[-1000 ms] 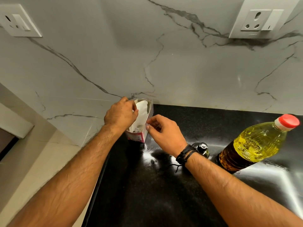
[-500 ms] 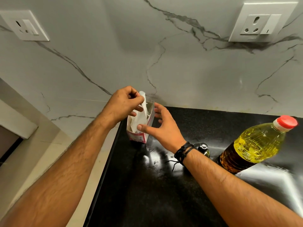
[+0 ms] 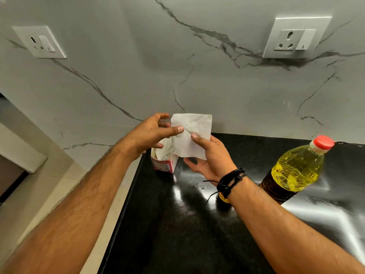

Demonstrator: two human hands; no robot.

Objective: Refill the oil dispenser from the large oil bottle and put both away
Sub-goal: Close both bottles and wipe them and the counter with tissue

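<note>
The large oil bottle stands on the black counter at the right, its red cap screwed on. Yellow oil fills the part that shows, and the lower part looks dark. Neither hand touches it. The oil dispenser is almost wholly hidden behind the right wrist: only a small yellow patch shows just beside the bottle's base, so whether it is full or capped cannot be told.

Both hands are busy with something else. Between them, held up in front of the marble wall, is 1 white tissue, spread nearly flat. The left hand pinches its left edge between thumb and fingers, and the right hand grips it from below, thumb on the front and fingers behind. Held by 2 sides like this, the sheet opens out, probably so it can be folded or used flat for wiping.

Just below the left hand a small pink and white tissue pack stands on the counter near its left edge, more tissue bunched at its open top.

With the bottle capped and set aside, the pouring looks either finished or not begun; my guess is that the tissue is meant for wiping oil from the dispenser, the bottle or the glossy counter before both are put away. The bottle stands clear of the hands, so it is unlikely to be knocked. 2 wall sockets sit above.
</note>
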